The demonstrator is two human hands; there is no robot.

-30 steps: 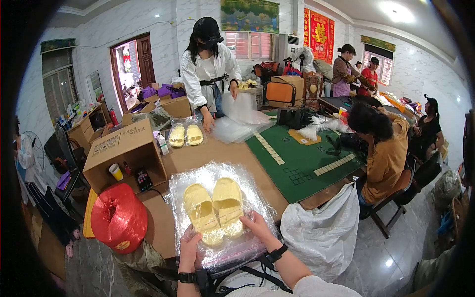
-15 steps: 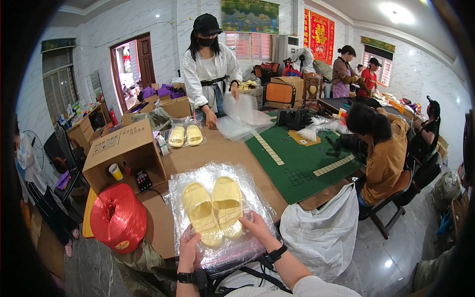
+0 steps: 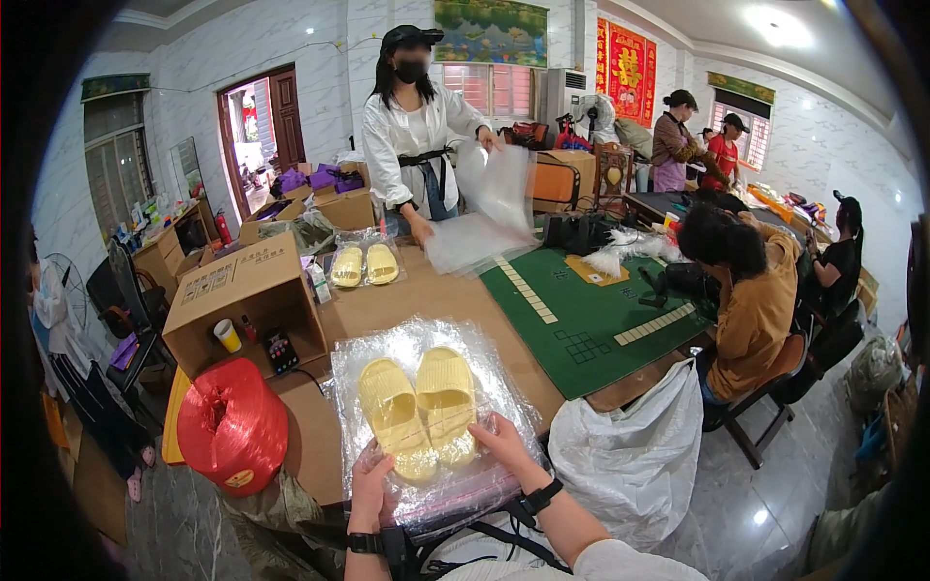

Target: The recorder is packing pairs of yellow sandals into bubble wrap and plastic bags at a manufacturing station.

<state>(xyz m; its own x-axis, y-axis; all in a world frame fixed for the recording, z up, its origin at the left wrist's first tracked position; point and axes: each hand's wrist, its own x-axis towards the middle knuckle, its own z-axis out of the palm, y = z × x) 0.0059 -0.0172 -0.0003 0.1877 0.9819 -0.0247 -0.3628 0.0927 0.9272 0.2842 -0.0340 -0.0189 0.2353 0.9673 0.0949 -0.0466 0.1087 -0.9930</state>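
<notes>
Fingers of both hands, left hand (image 3: pixel 370 484) and right hand (image 3: pixel 504 447), pinch the near edge of the clear plastic bag (image 3: pixel 426 484), where the yellow slippers (image 3: pixel 418 412) lie lengthwise, pointing away from them.

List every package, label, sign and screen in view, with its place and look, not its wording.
Clear plastic bag holding yellow slippers: near table edge, under left hand and right hand.
Second bagged yellow pair: farther up the table.
Brown cardboard box: left of the table, open on its side, dark print.
Red banners: back wall, tall, gold marks.
Landscape picture: above the window, green and blue.
</notes>
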